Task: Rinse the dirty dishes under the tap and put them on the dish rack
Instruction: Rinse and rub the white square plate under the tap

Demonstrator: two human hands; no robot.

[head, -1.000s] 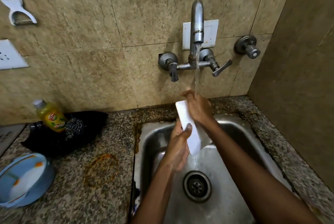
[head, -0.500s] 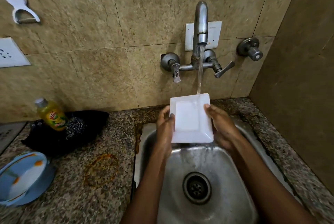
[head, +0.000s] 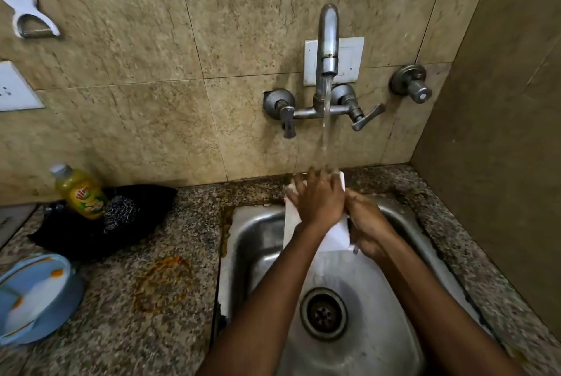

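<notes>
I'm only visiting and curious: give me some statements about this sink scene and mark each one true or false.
1. Water is running from the tap. True.
2. The left hand lies spread over the white square plate. True.
3. The plate already rests on a dish rack. False: both hands hold it over the steel sink, and no rack is in view.
4. The yellow dish soap bottle stands right of the sink. False: it stands on the counter to the left.
5. The right hand grips the plate's edge. True.
</notes>
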